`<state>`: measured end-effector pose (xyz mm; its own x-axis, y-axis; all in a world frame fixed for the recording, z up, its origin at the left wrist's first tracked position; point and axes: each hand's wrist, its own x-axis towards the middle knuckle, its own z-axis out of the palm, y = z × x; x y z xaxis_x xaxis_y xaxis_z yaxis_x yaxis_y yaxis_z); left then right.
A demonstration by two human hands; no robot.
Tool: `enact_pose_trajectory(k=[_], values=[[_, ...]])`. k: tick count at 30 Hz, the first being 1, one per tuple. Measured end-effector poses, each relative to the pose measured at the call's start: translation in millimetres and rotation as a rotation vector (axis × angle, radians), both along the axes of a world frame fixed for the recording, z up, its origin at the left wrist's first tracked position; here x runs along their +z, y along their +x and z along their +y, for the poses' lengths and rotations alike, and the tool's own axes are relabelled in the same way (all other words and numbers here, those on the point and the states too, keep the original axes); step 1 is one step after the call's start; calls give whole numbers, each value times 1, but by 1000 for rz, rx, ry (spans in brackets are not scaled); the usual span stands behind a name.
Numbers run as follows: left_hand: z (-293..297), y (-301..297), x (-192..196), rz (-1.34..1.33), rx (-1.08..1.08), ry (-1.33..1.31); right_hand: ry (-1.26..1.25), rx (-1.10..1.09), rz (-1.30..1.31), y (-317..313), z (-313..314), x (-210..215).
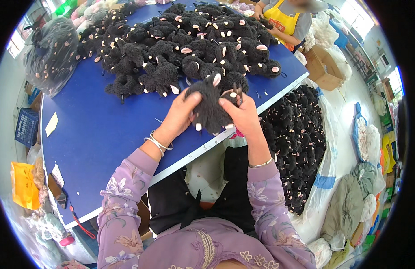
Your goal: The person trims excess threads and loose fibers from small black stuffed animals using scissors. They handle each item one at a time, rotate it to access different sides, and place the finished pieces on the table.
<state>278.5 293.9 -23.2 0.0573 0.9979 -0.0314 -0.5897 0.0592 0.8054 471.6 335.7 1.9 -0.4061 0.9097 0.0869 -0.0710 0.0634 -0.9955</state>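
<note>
A small black plush toy (207, 105) with a pale pink ear and whitish paw tips is held up over the table's near edge. My left hand (183, 110) is closed on its left side, thumb on the front. My right hand (244, 114) grips its other side, thumb pressed on the fur. A thin dark object (237, 88) sticks up by the right fingers; I cannot make out what it is. Just beyond my hands, a large heap of similar black plush toys (162, 74) covers the far part of the blue table (100, 148).
A big sack (299, 148) full of black plush toys stands right of the table. At the left, a clear plastic bag (53, 58) holds more. A person in a yellow apron (281, 18) works across the table. A cardboard box (323, 67) stands at the right.
</note>
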Motion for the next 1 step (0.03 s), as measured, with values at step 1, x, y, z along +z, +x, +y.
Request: enact_pose_trajectory(k=[1], values=[[2,-3,1,-131,28,-64,-4,-64,-13,-2,-2,5]])
